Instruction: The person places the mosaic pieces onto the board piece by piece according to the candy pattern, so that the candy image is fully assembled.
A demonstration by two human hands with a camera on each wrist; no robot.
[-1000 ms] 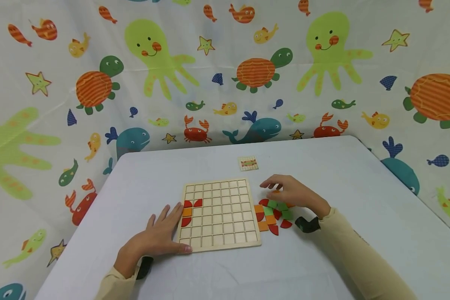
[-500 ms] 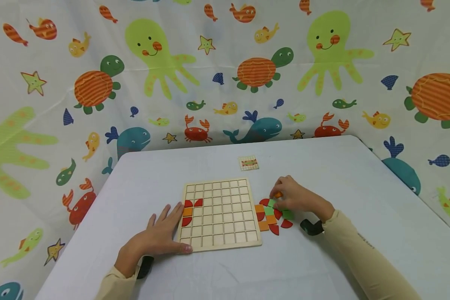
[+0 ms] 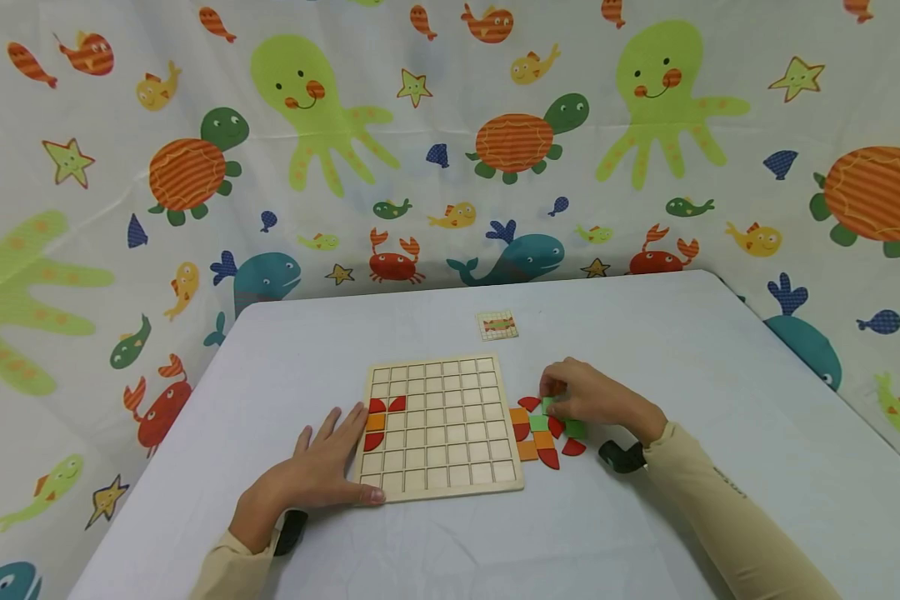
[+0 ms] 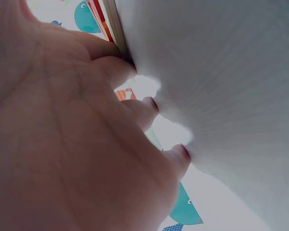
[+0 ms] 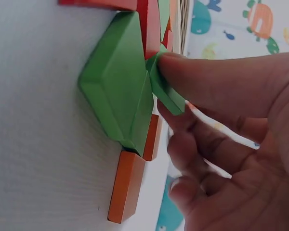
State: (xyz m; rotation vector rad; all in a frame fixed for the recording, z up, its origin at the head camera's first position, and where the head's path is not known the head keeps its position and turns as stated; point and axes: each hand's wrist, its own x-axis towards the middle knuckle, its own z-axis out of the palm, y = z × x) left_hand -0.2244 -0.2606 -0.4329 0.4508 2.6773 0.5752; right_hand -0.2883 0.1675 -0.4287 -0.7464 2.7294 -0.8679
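Note:
A wooden grid board (image 3: 450, 433) lies on the table. My left hand (image 3: 311, 471) rests spread along its left edge, thumb at the near left corner. Near that edge, the cells hold an orange square tile (image 3: 375, 422) and three red quarter-round tiles (image 3: 397, 404). To the right of the board, my right hand (image 3: 592, 396) pinches a thin green tile (image 5: 168, 91) between thumb and fingers, low over a loose pile. In the right wrist view, other green tiles (image 5: 113, 82) lie right beside it, with orange tiles (image 5: 126, 187) below them.
Loose orange squares (image 3: 527, 451), red quarter-rounds (image 3: 573, 447) and green squares (image 3: 538, 423) lie along the board's right edge. Behind the board is a small card (image 3: 497, 325) with a printed grid pattern. A cloth with sea animals (image 3: 513, 142) hangs behind the table.
My right hand has moved slightly right and down into the pile, and its looser fingers have drawn together on a green tile. The left hand has stayed at the board's edge.

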